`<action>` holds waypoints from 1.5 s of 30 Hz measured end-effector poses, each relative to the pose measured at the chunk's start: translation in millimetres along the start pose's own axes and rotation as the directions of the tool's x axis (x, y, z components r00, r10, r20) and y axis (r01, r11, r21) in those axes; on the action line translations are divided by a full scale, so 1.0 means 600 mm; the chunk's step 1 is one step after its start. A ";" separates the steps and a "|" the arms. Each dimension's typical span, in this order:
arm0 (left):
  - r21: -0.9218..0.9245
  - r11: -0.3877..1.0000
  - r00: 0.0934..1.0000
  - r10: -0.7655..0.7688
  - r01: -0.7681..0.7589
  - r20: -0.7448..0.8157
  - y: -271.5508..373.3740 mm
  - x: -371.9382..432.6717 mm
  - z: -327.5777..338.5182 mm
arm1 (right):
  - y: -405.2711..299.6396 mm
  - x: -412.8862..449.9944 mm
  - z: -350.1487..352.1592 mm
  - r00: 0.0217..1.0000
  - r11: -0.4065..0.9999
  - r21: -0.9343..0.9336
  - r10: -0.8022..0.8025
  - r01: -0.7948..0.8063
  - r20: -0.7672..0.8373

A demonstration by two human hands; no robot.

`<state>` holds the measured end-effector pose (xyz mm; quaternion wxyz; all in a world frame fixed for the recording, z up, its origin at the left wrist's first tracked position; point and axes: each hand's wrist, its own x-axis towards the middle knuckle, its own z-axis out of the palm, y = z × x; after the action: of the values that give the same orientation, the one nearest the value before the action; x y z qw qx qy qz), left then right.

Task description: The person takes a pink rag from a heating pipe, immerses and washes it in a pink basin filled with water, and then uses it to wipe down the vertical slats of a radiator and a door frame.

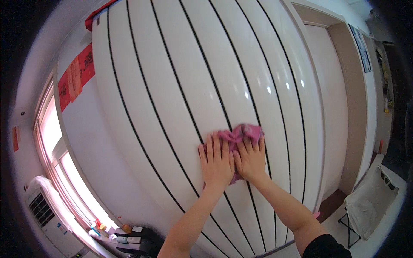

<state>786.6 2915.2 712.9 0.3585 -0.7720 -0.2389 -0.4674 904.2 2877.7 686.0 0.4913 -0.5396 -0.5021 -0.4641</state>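
A pink cloth (242,131) lies bunched against a glossy white panel (206,87) crossed by long black stripes. My left hand (216,163) presses flat on the cloth, its fingers spread upward and partly past the cloth's left side. Beside it, my right hand (252,158) presses on the cloth's right part, fingers pointing up. Both thumbs nearly meet over the middle of the cloth. Much of the cloth is hidden under my palms, with a small edge showing below them.
Right of the panel is a doorway with a pale door (327,106). A white fabric hamper (371,201) on black legs stands at lower right. At left are a window (53,125), red paper banners (75,77), a floor-standing air conditioner (48,216) and a black stand (145,240) holding small items.
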 end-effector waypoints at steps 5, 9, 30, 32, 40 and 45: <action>-0.061 0.998 0.996 -0.003 0.008 0.085 0.083 -0.119 0.052 | 0.060 -0.142 -0.017 0.984 0.999 0.052 -0.013 0.003 0.177; -0.008 0.993 0.983 -0.113 0.115 0.141 0.125 -0.153 0.057 | 0.089 -0.196 -0.048 0.967 0.996 0.086 -0.040 0.019 0.253; 0.170 0.975 0.913 -0.062 0.142 -0.404 0.171 0.299 0.018 | 0.262 0.237 -0.099 0.932 0.958 0.070 -0.250 0.277 -0.263; 0.213 0.967 0.904 -0.036 0.139 -0.427 0.167 0.340 0.011 | 0.269 0.279 -0.100 0.906 0.954 0.058 -0.258 0.293 -0.335; 0.298 0.943 0.809 0.057 0.148 -0.585 0.152 0.530 0.017 | 0.330 0.456 -0.091 0.751 0.942 -0.082 -0.309 0.324 -0.584; 0.339 0.929 0.851 0.053 0.150 -0.522 0.194 0.543 0.001 | 0.336 0.442 -0.119 0.838 0.980 -0.009 -0.175 0.199 -0.516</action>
<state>1014.9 2853.7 965.0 0.5354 -0.5286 -0.2350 -0.6153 1121.9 2826.4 943.1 0.5716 -0.3332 -0.4132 -0.6257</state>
